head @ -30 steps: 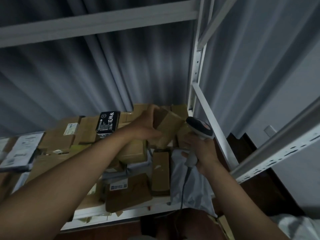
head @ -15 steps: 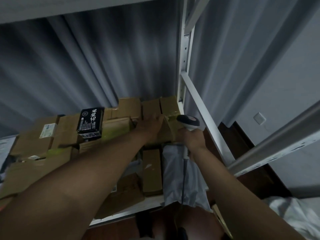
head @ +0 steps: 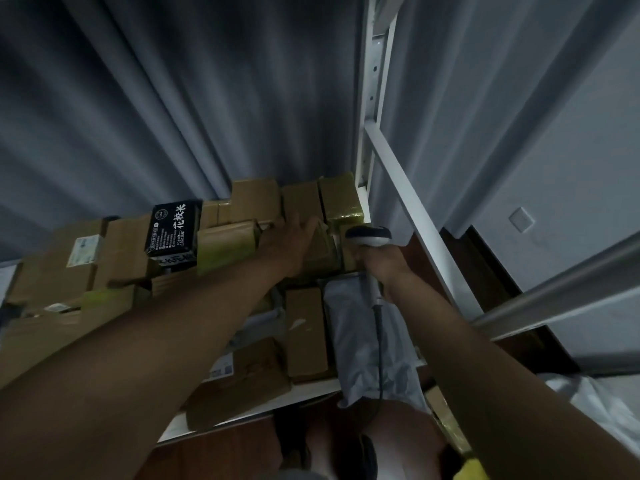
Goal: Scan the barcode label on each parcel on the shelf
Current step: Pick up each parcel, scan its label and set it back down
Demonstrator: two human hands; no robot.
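Brown cardboard parcels crowd the white shelf (head: pixel 311 388). My left hand (head: pixel 289 242) lies with straight fingers on a brown parcel (head: pixel 320 249) in the back right stack, pressing it down among the others. My right hand (head: pixel 382 263) grips the handle of a white barcode scanner (head: pixel 369 235), whose head points at the same stack beside a tape-wrapped yellowish parcel (head: pixel 341 199). The scanner's cable (head: pixel 381 341) hangs down over a grey plastic mailer bag (head: pixel 360 337). No barcode label shows on the pressed parcel.
A black box with white lettering (head: pixel 175 230) stands on the pile at centre left. A labelled carton (head: pixel 85 251) sits further left. White shelf uprights and a diagonal brace (head: pixel 408 199) bound the right side. Grey curtain behind, dark wooden floor below.
My left hand set the tilted parcel it was holding back into the stack and now lies flat on it. The scanner moved up closer to the back row. The view dropped.
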